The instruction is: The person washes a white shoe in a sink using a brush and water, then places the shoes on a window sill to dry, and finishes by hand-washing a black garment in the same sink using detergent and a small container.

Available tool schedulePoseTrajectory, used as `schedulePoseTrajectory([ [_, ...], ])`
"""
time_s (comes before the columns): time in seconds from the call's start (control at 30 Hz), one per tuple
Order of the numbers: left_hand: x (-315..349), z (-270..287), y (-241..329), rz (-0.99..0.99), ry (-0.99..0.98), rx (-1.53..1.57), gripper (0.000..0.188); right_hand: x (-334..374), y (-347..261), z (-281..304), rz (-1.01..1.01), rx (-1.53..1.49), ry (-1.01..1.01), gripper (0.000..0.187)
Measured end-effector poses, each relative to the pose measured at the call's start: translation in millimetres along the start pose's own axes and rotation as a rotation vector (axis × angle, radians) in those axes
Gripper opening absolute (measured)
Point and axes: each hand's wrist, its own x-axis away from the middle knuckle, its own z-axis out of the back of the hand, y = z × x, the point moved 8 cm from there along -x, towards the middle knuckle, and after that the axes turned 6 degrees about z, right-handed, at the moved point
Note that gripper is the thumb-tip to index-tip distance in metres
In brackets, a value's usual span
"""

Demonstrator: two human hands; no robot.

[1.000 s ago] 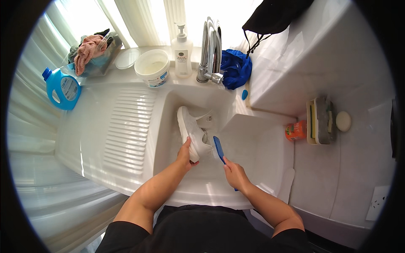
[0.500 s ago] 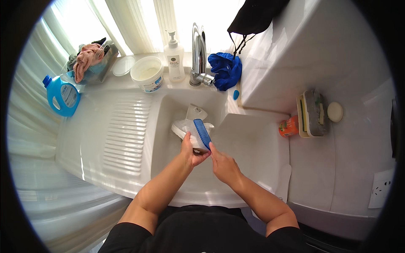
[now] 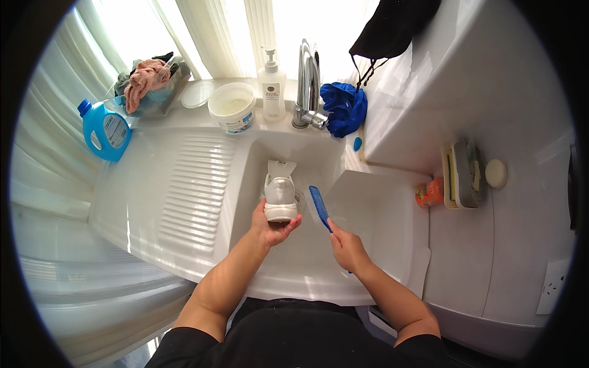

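Note:
A white shoe (image 3: 281,191) is held over the basin of the white sink (image 3: 380,239), its heel toward me and its tongue sticking up at the far end. My left hand (image 3: 273,227) is closed round the heel and sole from below. In my right hand (image 3: 347,247) is the handle of a blue scrubbing brush (image 3: 318,203), with pale bristles facing the shoe. A gap separates the brush from the shoe. The bottom of the shoe is mostly hidden.
Left of the basin is a ribbed washboard (image 3: 199,190) with a blue detergent bottle (image 3: 105,132) beyond it. A white tub (image 3: 232,108), a pump bottle (image 3: 272,86) and a chrome faucet (image 3: 308,86) line the back. At right stand an orange bottle (image 3: 430,192) and a sponge holder (image 3: 464,178).
The brush has come off the shoe and moved right with my right hand. My left hand has turned the shoe so its heel faces me. The whole view has shifted slightly.

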Motion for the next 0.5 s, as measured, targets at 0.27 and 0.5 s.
schedulePoseTrajectory([
  [0.27, -2, 4, -16, 0.013, 0.04, -0.099, 0.055, -26, -31, -3, 0.097, 0.13, 0.053, 0.044],
  [0.5, 3, 7, -13, 0.105, -0.021, -0.201, 0.059, -15, 81, -16, -0.124, 0.306, -0.083, 0.04],
])
